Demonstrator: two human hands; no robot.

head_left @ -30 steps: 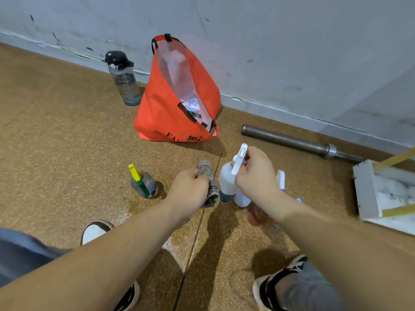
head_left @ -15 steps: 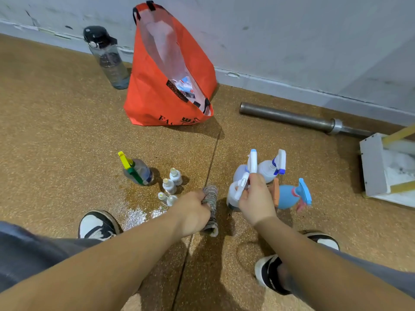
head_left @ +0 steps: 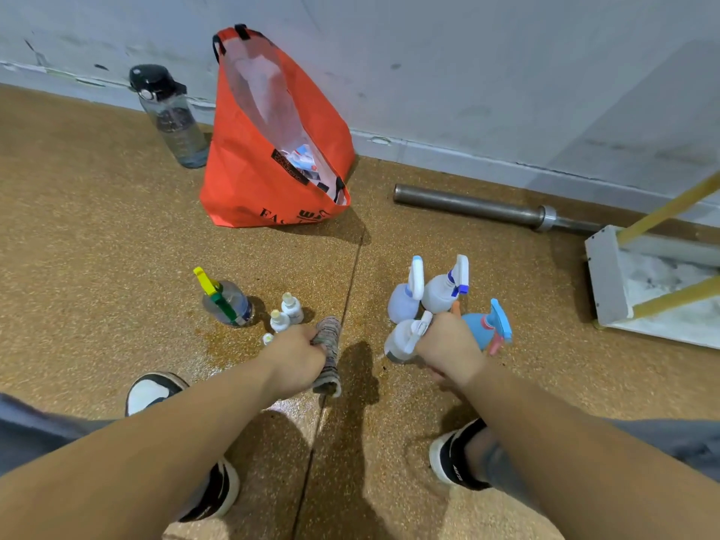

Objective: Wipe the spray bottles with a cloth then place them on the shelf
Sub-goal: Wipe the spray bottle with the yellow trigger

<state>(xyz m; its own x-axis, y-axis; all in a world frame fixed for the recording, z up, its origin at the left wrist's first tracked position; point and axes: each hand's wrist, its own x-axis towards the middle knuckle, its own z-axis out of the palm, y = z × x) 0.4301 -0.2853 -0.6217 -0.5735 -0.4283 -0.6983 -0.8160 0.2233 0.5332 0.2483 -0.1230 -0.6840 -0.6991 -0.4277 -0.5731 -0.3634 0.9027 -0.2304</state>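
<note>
The right hand (head_left: 448,346) is curling its fingers round the white spray bottle (head_left: 401,339), holding it near the left hand (head_left: 296,360) whose fingers are clutching the cloth (head_left: 328,350) — probably so wiping can begin.

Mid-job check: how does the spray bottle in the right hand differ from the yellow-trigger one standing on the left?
The held bottle has a white trigger and pale whitish body; the yellow-trigger bottle has a yellow-and-green head on a clear greyish body. The held bottle is gripped by the right hand; the yellow-trigger bottle stands free on the floor, untouched. Both are trigger sprayers.
</note>
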